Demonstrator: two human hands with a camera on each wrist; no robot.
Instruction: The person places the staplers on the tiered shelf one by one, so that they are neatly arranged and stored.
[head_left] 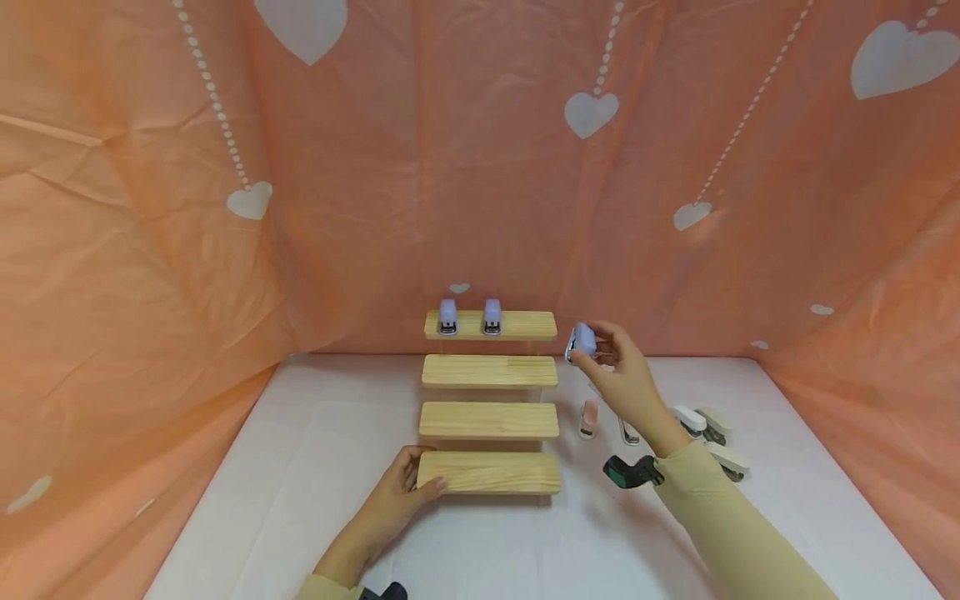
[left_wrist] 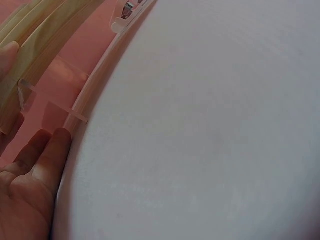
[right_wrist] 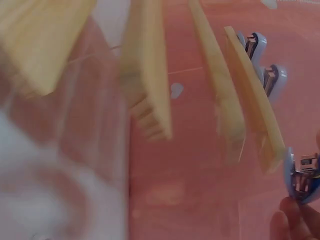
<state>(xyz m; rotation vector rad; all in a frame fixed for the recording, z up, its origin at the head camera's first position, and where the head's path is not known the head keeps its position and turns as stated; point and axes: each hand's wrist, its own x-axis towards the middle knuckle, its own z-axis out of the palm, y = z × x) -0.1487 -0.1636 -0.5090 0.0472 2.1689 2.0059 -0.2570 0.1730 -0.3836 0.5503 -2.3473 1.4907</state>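
A stepped display rack with several pale wooden boards stands mid-table. My left hand (head_left: 390,504) grips the left end of its lowest board (head_left: 498,473), thumb on the top face and fingers behind. Up beside the right end of the top board (head_left: 528,324), my right hand (head_left: 630,387) holds a lilac mini stapler (head_left: 584,337) between thumb and fingers. In the right wrist view this stapler (right_wrist: 303,175) shows its metal front near the board's end. Two matching lilac staplers, one at the left (head_left: 447,317) and one near the middle (head_left: 492,317), sit upright on the top board.
On the white table (head_left: 330,433) right of the rack lies a pink stapler (head_left: 589,418). Another stapler (head_left: 631,432) is partly hidden under my right hand. White and cream staplers (head_left: 726,457) cluster by the right forearm. An orange cloth (head_left: 352,208) with hearts hangs behind.
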